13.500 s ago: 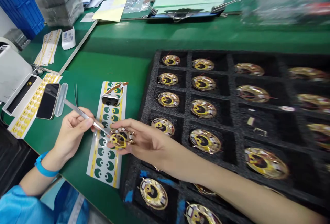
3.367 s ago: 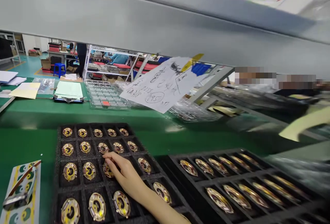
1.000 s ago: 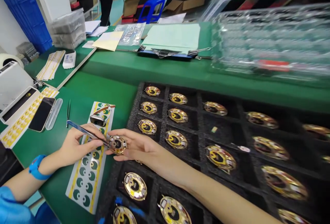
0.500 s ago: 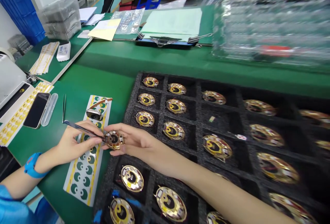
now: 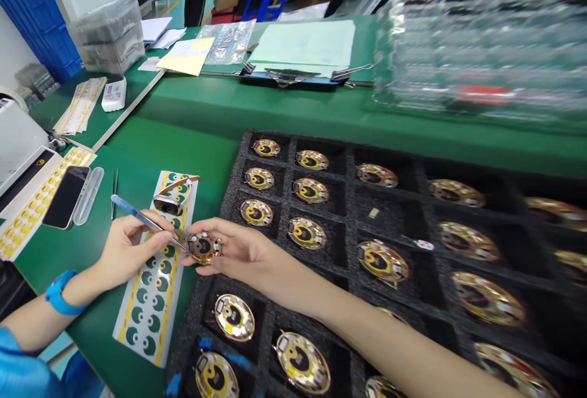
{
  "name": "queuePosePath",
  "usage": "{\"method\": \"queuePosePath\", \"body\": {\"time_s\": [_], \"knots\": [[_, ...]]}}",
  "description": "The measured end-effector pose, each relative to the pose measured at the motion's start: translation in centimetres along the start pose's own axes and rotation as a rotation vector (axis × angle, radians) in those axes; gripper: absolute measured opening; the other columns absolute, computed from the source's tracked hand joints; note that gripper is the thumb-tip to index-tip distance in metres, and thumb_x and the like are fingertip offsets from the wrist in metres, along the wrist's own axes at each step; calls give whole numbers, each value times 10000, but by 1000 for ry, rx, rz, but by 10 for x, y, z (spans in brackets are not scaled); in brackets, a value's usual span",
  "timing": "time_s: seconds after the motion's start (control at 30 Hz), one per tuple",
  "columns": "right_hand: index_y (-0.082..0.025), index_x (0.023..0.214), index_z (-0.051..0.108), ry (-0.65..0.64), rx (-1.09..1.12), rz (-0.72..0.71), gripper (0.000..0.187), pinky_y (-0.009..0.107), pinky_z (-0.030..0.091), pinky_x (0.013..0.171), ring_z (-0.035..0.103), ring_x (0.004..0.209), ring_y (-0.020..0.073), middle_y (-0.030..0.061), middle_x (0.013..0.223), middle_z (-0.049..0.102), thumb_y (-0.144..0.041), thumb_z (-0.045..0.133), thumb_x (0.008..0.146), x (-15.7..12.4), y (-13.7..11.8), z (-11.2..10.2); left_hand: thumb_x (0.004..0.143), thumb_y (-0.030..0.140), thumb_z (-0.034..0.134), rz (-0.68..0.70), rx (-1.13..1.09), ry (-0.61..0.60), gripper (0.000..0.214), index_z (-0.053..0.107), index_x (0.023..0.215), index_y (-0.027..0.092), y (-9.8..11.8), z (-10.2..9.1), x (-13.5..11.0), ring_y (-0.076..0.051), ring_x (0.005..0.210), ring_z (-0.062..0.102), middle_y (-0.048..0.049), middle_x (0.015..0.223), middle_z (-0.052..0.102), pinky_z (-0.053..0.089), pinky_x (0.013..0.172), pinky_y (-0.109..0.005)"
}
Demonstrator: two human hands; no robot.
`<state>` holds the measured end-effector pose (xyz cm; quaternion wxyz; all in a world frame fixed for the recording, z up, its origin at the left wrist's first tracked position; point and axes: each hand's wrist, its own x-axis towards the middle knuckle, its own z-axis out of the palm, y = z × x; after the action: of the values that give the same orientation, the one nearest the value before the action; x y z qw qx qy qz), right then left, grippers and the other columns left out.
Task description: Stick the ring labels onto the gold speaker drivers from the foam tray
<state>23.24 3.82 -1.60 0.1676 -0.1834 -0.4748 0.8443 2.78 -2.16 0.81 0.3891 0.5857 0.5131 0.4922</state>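
Note:
My right hand (image 5: 238, 252) holds a round gold disc part (image 5: 204, 247) by its edge, just left of the black foam tray (image 5: 403, 214). My left hand (image 5: 131, 245) pinches metal tweezers (image 5: 142, 219), and their tip touches the disc's left side. Both hands hover over a white sticker sheet (image 5: 158, 282) printed with green round labels. The tray's pockets hold several matching gold discs (image 5: 306, 233). A blue band circles my left wrist.
A small metal tool (image 5: 173, 197) lies on the sticker sheet's far end. To the left are a phone (image 5: 66, 196), a second pair of tweezers (image 5: 113, 193) and yellow label sheets (image 5: 27, 217). A clipboard (image 5: 298, 55) and clear plastic trays (image 5: 477, 43) stand at the back.
My hands with the disc and tweezers have stayed almost still over the last second; the tweezers' handle rose slightly. Some seconds ago my right hand was reaching into the tray.

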Motion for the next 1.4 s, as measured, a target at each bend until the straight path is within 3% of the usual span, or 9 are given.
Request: {"method": "queuePosePath", "body": {"time_s": [0.17, 0.37, 0.7, 1.0, 1.23, 1.4], "knots": [[-221, 1111, 531, 7, 0, 1, 345, 311, 555, 855, 682, 962, 148, 21, 1032, 654, -238, 691, 806, 1, 0, 0, 838, 308, 685, 163, 77, -50, 160, 702, 822, 150, -2, 0, -2, -173, 715, 661, -77, 754, 718, 549, 670, -295], [-219, 1116, 518, -12, 5, -13, 325, 270, 536, 849, 663, 971, 119, 15, 1034, 659, -202, 649, 818, 1, 0, -1, 855, 207, 661, 289, 119, -108, 69, 696, 857, 147, -3, 2, -2, -176, 754, 673, -91, 806, 727, 550, 697, -296], [-217, 1125, 509, -17, -16, -11, 350, 282, 538, 858, 660, 978, 121, 37, 1094, 660, -236, 660, 811, 2, 2, 1, 853, 168, 651, 318, 160, -137, 60, 697, 873, 135, -1, 6, -2, -181, 734, 678, -96, 792, 723, 557, 671, -295], [-219, 1131, 517, 0, -18, -4, 378, 331, 545, 903, 670, 1010, 150, 59, 1192, 635, -268, 695, 801, 2, 0, 0, 821, 142, 663, 294, 176, 5, 56, 716, 816, 162, -2, 3, -4, -162, 654, 662, -70, 777, 739, 553, 629, -291], [-209, 1080, 531, 30, -30, -7, 338, 244, 569, 785, 690, 919, 124, 10, 983, 654, -310, 713, 813, 3, 4, 0, 816, 146, 675, 280, 128, 4, 46, 709, 842, 163, 0, 1, -3, -134, 639, 627, -48, 734, 714, 522, 608, -247], [-195, 1004, 534, 96, -62, 4, 358, 206, 559, 630, 688, 777, 118, 8, 871, 649, -359, 753, 772, 5, 2, 1, 818, 245, 711, 177, 5, 118, 79, 701, 827, 168, -1, -4, -2, -142, 686, 623, -48, 750, 692, 522, 620, -244]]}}
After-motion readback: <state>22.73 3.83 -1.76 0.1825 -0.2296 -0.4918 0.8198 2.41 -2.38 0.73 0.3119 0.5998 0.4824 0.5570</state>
